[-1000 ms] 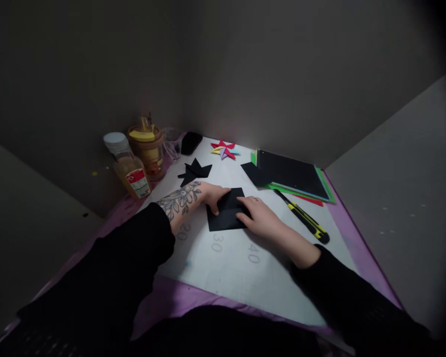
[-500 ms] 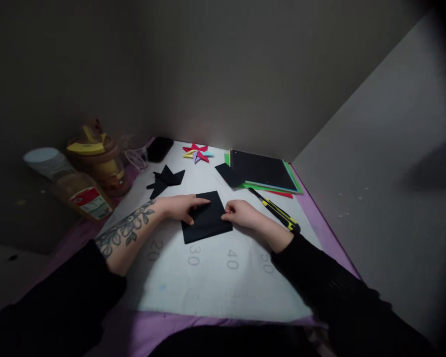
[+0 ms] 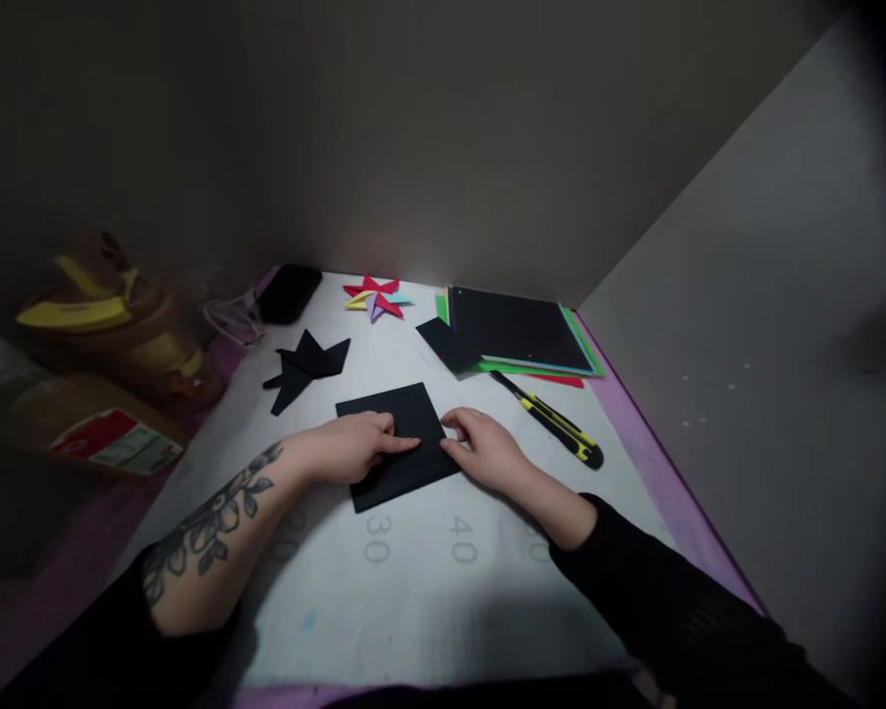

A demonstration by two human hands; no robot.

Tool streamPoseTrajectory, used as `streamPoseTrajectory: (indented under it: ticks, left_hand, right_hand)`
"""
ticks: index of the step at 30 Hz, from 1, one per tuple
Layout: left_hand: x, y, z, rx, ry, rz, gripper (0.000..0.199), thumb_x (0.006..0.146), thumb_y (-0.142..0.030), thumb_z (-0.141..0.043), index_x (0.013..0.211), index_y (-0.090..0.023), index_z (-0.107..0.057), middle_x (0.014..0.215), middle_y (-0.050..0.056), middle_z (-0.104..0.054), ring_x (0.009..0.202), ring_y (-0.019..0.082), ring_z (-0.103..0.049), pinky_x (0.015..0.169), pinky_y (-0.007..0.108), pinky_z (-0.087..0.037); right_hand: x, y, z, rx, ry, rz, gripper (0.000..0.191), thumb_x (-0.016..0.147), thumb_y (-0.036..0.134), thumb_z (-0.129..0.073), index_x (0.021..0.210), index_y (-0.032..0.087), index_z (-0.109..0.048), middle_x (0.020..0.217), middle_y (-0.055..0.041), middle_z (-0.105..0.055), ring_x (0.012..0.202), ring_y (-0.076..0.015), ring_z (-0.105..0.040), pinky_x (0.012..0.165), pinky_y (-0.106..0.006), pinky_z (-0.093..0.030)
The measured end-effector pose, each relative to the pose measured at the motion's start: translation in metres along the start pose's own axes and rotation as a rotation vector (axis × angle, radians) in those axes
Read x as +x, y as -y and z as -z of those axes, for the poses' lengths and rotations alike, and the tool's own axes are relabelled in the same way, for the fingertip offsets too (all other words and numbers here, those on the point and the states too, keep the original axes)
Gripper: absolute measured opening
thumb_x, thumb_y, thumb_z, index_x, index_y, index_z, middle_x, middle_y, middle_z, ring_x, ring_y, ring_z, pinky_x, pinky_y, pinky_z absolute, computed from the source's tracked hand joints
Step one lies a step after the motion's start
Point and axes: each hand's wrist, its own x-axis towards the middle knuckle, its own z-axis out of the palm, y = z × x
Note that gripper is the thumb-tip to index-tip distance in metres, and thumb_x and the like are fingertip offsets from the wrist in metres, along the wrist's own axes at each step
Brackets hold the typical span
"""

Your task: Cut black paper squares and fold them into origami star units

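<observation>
A flat, roughly square sheet of matte black paper [image 3: 408, 473] lies mid-mat, with no clear long axis; its near edge slopes away toward the right, its sides lean far-left. The left hand [image 3: 347, 451] presses an extended forefinger on it; whether its curled fingers grip anything, I cannot tell. The right hand [image 3: 483, 451] has thumb and forefinger slightly apart at the right edge. Beyond lie a black, pointed folded-paper shape [image 3: 308, 372] and a yellow-and-black plastic cutter [image 3: 557, 428], all on a white, number-printed mat [image 3: 428, 615].

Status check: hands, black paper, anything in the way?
Left hand on black paper. Right hand at paper's right edge. Paper flat on mat; cutter lies apart, not blocking.
</observation>
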Motion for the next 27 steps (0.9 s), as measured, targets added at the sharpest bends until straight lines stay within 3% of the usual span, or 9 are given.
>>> streamPoseTrajectory:
  ticks: [4, 7, 10, 12, 15, 17, 22, 27]
  left_hand:
    - [0.002, -0.001, -0.006, 0.074, -0.035, 0.017, 0.053, 0.088, -0.019, -0.038, 0.139, -0.033, -0.041, 0.091, 0.006, -0.051, 0.078, 0.018, -0.046, 0.071, 0.028, -0.036]
    - [0.004, -0.002, -0.010, 0.106, -0.045, 0.030, 0.052, 0.089, -0.019, -0.036, 0.139, -0.036, -0.040, 0.091, 0.006, -0.051, 0.076, 0.018, -0.046, 0.070, 0.028, -0.035]
    - [0.004, -0.001, -0.012, 0.131, -0.050, 0.029, 0.052, 0.089, -0.020, -0.036, 0.139, -0.036, -0.038, 0.093, 0.006, -0.051, 0.077, 0.018, -0.046, 0.071, 0.029, -0.035]
    - [0.004, 0.000, -0.013, 0.138, -0.051, 0.027, 0.051, 0.090, -0.022, -0.036, 0.140, -0.035, -0.038, 0.095, 0.006, -0.051, 0.078, 0.018, -0.046, 0.072, 0.029, -0.035]
    - [0.004, 0.001, -0.014, 0.117, -0.052, 0.039, 0.050, 0.090, -0.024, -0.035, 0.139, -0.035, -0.040, 0.094, 0.006, -0.051, 0.077, 0.018, -0.046, 0.072, 0.029, -0.036]
    - [0.004, 0.001, -0.013, 0.092, -0.056, 0.045, 0.049, 0.090, -0.024, -0.036, 0.138, -0.035, -0.041, 0.094, 0.006, -0.051, 0.078, 0.018, -0.045, 0.073, 0.028, -0.036]
    - [0.004, 0.000, -0.012, 0.024, -0.071, 0.049, 0.048, 0.089, -0.025, -0.036, 0.135, -0.036, -0.045, 0.095, 0.006, -0.052, 0.078, 0.018, -0.045, 0.074, 0.028, -0.036]
    - [0.003, -0.003, -0.009, 0.010, -0.070, 0.034, 0.049, 0.088, -0.022, -0.037, 0.135, -0.036, -0.045, 0.095, 0.006, -0.053, 0.081, 0.018, -0.047, 0.076, 0.028, -0.036]
  right_hand:
    - [-0.004, 0.001, 0.003, 0.033, -0.062, 0.062, 0.019, 0.080, 0.018, -0.056, 0.097, 0.020, -0.060, 0.085, -0.0033, -0.059, 0.080, -0.0176, -0.055, 0.073, -0.031, -0.044]
    - [-0.017, 0.014, 0.003, -0.009, -0.154, 0.262, 0.023, 0.082, 0.012, -0.049, 0.100, 0.018, -0.063, 0.099, -0.0088, -0.062, 0.094, -0.0211, -0.054, 0.084, -0.037, -0.044]
    - [-0.036, 0.036, -0.006, -0.045, -0.052, 0.524, 0.031, 0.084, 0.014, -0.049, 0.111, 0.018, -0.062, 0.114, -0.0103, -0.063, 0.106, -0.0244, -0.053, 0.091, -0.042, -0.043]
    - [-0.047, 0.051, -0.017, -0.083, 0.089, 0.595, 0.039, 0.086, 0.024, -0.050, 0.123, 0.018, -0.056, 0.128, -0.0108, -0.058, 0.120, -0.0273, -0.047, 0.097, -0.047, -0.039]
    - [-0.058, 0.064, -0.028, -0.149, 0.277, 0.507, 0.051, 0.088, 0.038, -0.049, 0.135, 0.019, -0.047, 0.140, -0.0108, -0.046, 0.133, -0.0274, -0.036, 0.108, -0.047, -0.029]
    - [-0.062, 0.063, -0.027, -0.176, 0.327, 0.394, 0.053, 0.088, 0.040, -0.048, 0.136, 0.018, -0.046, 0.140, -0.0117, -0.045, 0.134, -0.0274, -0.035, 0.110, -0.047, -0.026]
    - [-0.073, 0.034, -0.002, -0.296, 0.249, 0.154, 0.047, 0.087, 0.034, -0.050, 0.130, 0.016, -0.053, 0.135, -0.0147, -0.050, 0.129, -0.0329, -0.042, 0.107, -0.054, -0.027]
    - [-0.077, 0.013, 0.018, -0.352, 0.064, 0.106, 0.037, 0.086, 0.030, -0.051, 0.121, 0.019, -0.060, 0.129, -0.0113, -0.057, 0.131, -0.0347, -0.038, 0.106, -0.058, -0.025]
